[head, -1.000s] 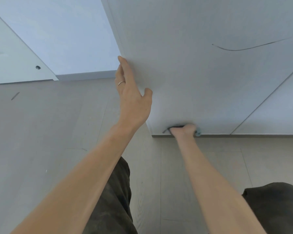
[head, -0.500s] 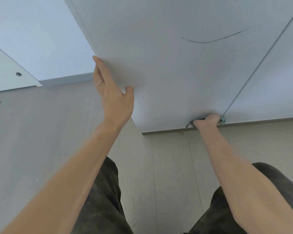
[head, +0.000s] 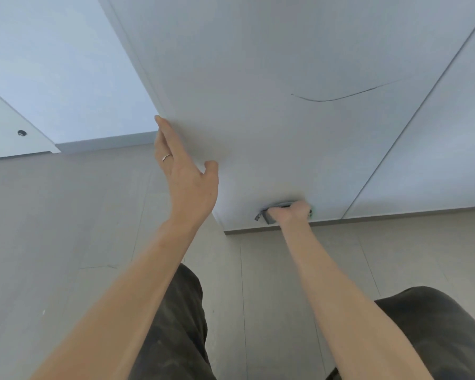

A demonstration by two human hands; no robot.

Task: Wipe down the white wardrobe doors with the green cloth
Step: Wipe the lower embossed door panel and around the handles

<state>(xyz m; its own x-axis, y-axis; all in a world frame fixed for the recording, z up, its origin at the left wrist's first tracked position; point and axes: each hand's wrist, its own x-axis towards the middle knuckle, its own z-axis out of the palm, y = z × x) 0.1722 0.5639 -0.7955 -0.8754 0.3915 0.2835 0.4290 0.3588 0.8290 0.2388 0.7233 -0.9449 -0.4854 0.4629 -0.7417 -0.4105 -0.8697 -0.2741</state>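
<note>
The white wardrobe door (head: 258, 78) fills the upper middle of the view and carries a thin dark curved mark (head: 340, 97). My left hand (head: 185, 179) rests flat against the door's left edge, fingers straight, a ring on one finger. My right hand (head: 292, 213) presses the green cloth (head: 269, 215) against the door close to its bottom edge. The cloth is mostly hidden under the hand; a grey-looking fold shows at the left and a green bit at the right.
A second white door (head: 436, 160) adjoins on the right across a narrow gap. Another open white panel (head: 8, 133) with a round hole stands at far left. Pale wood-look floor (head: 66, 229) lies below, and my dark-trousered knees (head: 436, 325) are at the bottom.
My right hand with the cloth slid right along the door's bottom edge to the gap, then back left. The left hand stayed on the door edge while the view shifted.
</note>
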